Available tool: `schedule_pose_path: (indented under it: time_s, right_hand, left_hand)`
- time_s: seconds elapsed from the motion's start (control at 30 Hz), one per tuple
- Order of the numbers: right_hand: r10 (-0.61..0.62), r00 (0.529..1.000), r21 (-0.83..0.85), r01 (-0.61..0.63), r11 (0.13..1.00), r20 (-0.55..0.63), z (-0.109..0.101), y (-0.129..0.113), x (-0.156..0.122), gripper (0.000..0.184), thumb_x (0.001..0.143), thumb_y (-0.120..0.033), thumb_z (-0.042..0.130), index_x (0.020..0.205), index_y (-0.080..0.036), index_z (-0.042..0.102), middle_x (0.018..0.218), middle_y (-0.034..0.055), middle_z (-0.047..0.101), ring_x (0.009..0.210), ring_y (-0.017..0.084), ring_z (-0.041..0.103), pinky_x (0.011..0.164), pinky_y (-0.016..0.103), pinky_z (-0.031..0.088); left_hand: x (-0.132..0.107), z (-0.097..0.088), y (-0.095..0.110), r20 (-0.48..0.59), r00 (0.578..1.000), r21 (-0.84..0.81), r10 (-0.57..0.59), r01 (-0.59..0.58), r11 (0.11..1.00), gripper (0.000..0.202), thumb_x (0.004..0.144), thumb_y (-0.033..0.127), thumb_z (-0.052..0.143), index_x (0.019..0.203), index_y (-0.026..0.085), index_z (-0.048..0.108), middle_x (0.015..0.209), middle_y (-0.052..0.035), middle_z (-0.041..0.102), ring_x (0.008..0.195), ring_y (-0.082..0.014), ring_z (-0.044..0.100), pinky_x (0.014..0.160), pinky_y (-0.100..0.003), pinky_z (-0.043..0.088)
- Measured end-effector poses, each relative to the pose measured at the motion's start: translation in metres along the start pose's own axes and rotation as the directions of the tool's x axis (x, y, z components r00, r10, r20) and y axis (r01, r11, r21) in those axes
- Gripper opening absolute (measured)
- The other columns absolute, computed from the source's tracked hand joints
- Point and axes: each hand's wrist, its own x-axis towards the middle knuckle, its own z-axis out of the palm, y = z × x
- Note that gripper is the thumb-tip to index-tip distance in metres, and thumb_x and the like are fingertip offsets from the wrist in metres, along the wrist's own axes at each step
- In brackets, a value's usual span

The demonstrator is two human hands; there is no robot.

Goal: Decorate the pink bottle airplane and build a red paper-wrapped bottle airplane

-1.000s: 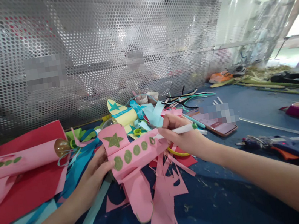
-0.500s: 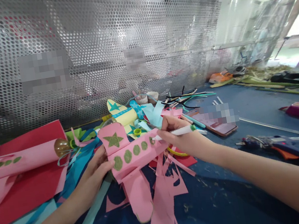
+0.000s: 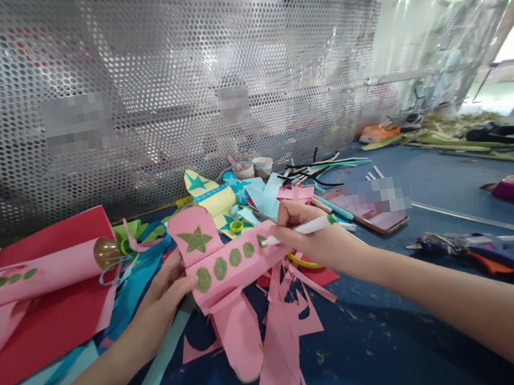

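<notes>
A pink paper plane model (image 3: 230,266) with a green star and green dots lies on the blue table (image 3: 371,344). My left hand (image 3: 164,300) grips its left end, fingers curled round it. In my right hand (image 3: 311,236) is a white pen with a green cap (image 3: 300,230); its tip touches the rightmost green dot on the model's body. Pink paper offcuts (image 3: 280,333) hang and lie beneath the model.
A rolled pink sheet (image 3: 29,278) and red paper (image 3: 55,312) lie at the left. A yellow and blue paper plane (image 3: 211,197) stands behind the model. A phone (image 3: 368,210) lies to the right, a glue gun (image 3: 468,249) further right. A perforated metal screen (image 3: 145,86) closes the back.
The pen tip has shifted slightly on the rightmost green dot. Both hands and the model stay nearly where they were.
</notes>
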Motion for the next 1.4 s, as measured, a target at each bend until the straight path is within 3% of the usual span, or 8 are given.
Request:
schedule_pose_path:
  time_s: [0.2, 0.37, 0.6, 1.1, 1.4]
  right_hand:
    - [-0.03, 0.999, -0.005, 0.03, 1.0, 0.019, -0.0007, 0.0017, 0.0001, 0.023, 0.083, -0.022, 0.056, 0.065, -0.023, 0.041, 0.059, -0.0079, 0.041, 0.053, 0.01, 0.033, 0.049, 0.026, 0.025]
    - [-0.022, 1.0, 0.001, 0.022, 1.0, -0.001, -0.0003, 0.0006, 0.0001, 0.022, 0.08, -0.021, 0.055, 0.064, -0.023, 0.04, 0.057, -0.0085, 0.039, 0.052, 0.01, 0.033, 0.049, 0.025, 0.025]
    - [0.017, 0.999, -0.067, -0.02, 0.998, -0.042, -0.0009, 0.0044, 0.0018, 0.02, 0.076, -0.021, 0.055, 0.063, -0.023, 0.039, 0.054, -0.0083, 0.041, 0.051, 0.01, 0.035, 0.049, 0.026, 0.027]
    - [0.023, 1.0, -0.057, -0.024, 0.998, -0.022, -0.0027, 0.0061, 0.0026, 0.02, 0.074, -0.023, 0.054, 0.061, -0.024, 0.039, 0.053, -0.0079, 0.04, 0.05, 0.01, 0.035, 0.049, 0.025, 0.026]
    - [0.03, 0.999, -0.064, -0.031, 0.997, -0.014, -0.0037, 0.0065, 0.0038, 0.021, 0.073, -0.022, 0.054, 0.06, -0.024, 0.038, 0.051, -0.0079, 0.041, 0.048, 0.01, 0.035, 0.048, 0.025, 0.025]
  left_hand:
    - [0.002, -0.0008, -0.0025, 0.018, 1.0, 0.014, 0.021, -0.021, 1.0, 0.035, 0.078, 0.032, 0.065, 0.113, 0.033, 0.064, 0.13, 0.0024, 0.063, 0.122, -0.0281, 0.056, 0.096, -0.033, 0.051]
    - [0.0019, -0.0006, -0.001, -0.002, 1.0, 0.061, 0.024, -0.024, 0.998, 0.036, 0.077, 0.033, 0.065, 0.113, 0.03, 0.065, 0.131, 0.0009, 0.063, 0.124, -0.03, 0.054, 0.101, -0.037, 0.047]
    - [0.0015, -0.0036, -0.0024, 0.016, 1.0, 0.073, 0.004, -0.005, 0.997, 0.053, 0.079, 0.035, 0.063, 0.131, 0.035, 0.054, 0.133, 0.0013, 0.061, 0.13, -0.0303, 0.048, 0.107, -0.04, 0.042]
    - [0.0018, -0.0007, -0.0011, 0.004, 1.0, 0.024, -0.005, 0.005, 1.0, 0.052, 0.077, 0.034, 0.068, 0.127, 0.035, 0.058, 0.126, 0.0026, 0.066, 0.12, -0.0275, 0.057, 0.099, -0.034, 0.049]
    - [0.0015, -0.0021, -0.0018, 0.01, 1.0, 0.051, -0.009, 0.008, 0.999, 0.056, 0.077, 0.033, 0.066, 0.132, 0.035, 0.054, 0.13, 0.0009, 0.063, 0.124, -0.0305, 0.053, 0.103, -0.039, 0.046]
